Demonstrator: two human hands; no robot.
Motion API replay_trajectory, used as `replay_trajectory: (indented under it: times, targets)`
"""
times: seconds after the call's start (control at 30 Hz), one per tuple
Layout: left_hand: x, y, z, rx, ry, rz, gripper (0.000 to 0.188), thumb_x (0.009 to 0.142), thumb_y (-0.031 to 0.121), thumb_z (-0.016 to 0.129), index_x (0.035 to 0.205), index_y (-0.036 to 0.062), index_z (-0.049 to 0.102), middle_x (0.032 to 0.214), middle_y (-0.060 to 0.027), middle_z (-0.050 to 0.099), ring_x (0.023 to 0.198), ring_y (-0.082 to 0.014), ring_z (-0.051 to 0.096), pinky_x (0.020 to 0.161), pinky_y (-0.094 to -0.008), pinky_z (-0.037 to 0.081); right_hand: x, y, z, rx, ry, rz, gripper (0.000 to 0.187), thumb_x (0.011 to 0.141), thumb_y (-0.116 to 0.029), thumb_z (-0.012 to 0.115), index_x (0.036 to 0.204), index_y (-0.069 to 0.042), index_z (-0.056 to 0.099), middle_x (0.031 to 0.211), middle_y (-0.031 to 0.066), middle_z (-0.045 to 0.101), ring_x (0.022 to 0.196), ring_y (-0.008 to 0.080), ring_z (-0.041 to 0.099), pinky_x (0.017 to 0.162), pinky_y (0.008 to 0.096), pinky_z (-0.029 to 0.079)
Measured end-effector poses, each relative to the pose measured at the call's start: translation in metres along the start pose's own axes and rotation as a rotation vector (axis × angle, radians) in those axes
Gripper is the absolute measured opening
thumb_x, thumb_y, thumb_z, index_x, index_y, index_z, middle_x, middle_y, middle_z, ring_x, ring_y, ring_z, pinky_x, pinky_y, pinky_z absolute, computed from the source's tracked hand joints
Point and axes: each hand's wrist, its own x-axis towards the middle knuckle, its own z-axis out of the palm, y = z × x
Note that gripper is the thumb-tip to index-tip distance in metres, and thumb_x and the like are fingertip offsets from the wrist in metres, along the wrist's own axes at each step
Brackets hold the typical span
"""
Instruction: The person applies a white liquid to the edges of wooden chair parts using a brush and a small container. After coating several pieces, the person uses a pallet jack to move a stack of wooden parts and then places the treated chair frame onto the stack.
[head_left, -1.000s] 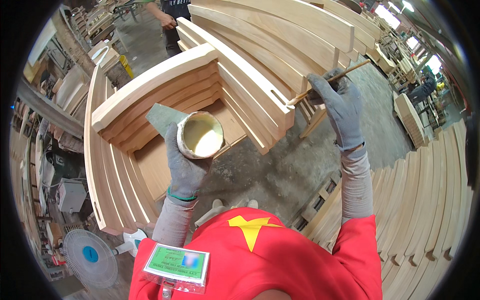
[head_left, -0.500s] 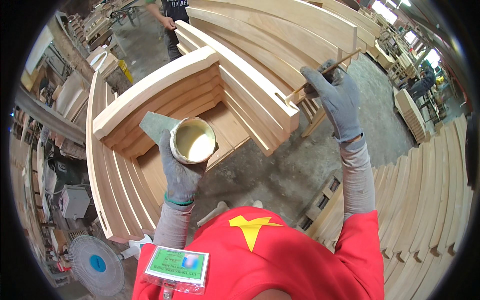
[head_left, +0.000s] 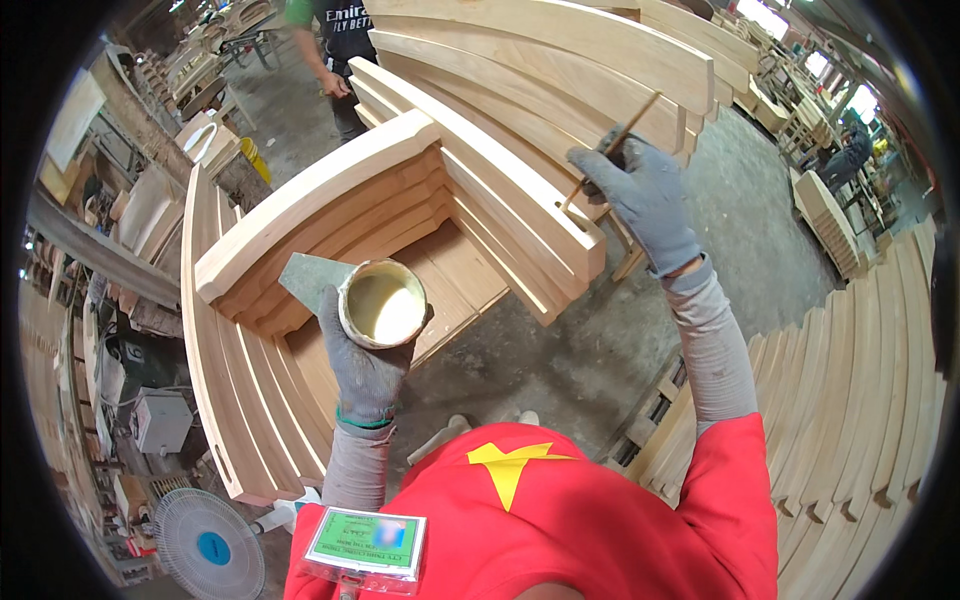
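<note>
My left hand (head_left: 362,375), in a grey knit glove, is wrapped round a round pot (head_left: 346,318) of cream-coloured liquid. A flat grey-green piece (head_left: 314,282) juts out to the left beside the pot; its kind and how it is held I cannot tell. My right hand (head_left: 648,200), gloved too, is closed on a thin wooden stick (head_left: 638,115). The stick's lower tip is at the slotted end of a pale wooden rail (head_left: 500,145). That rail lies on a stack of rails joined to a curved crosspiece (head_left: 320,195); the pot is held over the stack's inner space.
More curved boards (head_left: 550,50) are stacked behind, and another stack (head_left: 840,390) stands at the right. A co-worker's hand (head_left: 334,84) is beyond the far end of the rail. A fan (head_left: 210,548) stands at the lower left, near a grey box (head_left: 162,420).
My right hand has shifted left, and the stick stands steeper, its tip still at the rail end. The co-worker's hand has come off the rail. My left hand keeps its hold on the pot.
</note>
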Motion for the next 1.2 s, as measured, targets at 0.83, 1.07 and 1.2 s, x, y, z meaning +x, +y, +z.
replay_trajectory:
  times: [0.83,1.07,1.2]
  targets:
    - [-0.002,0.002,0.007,-0.003,-0.028,0.037,0.052,0.091,0.049,0.043,0.124,0.0092,0.047,0.119,-0.0180,0.052,0.110,-0.0335,0.051,0.096,-0.0497,0.042,0.035,0.022,0.000,-0.698,-0.031,-0.874,0.037,0.082,-0.037,0.063,0.082,0.000,0.061,0.057,0.0062,0.058,0.054,0.0115,0.058,0.055,0.0237,0.046]
    - [-0.004,0.000,0.008,-0.008,-0.036,0.019,0.052,0.092,0.049,0.042,0.124,0.0093,0.047,0.119,-0.0186,0.052,0.110,-0.0332,0.051,0.095,-0.0489,0.042,-0.009,0.008,-0.033,-0.074,-0.275,-0.331,0.022,0.077,-0.023,0.060,0.078,-0.001,0.058,0.075,0.0121,0.059,0.070,0.0259,0.059,0.065,0.0335,0.048]
    - [-0.006,-0.011,0.021,0.021,-0.034,0.020,0.052,0.092,0.049,0.042,0.124,0.0092,0.047,0.119,-0.0201,0.052,0.109,-0.0334,0.052,0.094,-0.0487,0.043,-0.028,0.011,-0.065,0.069,-0.413,-0.394,0.018,0.076,-0.016,0.060,0.081,0.001,0.060,0.077,0.0105,0.059,0.071,0.0218,0.060,0.067,0.0313,0.048]
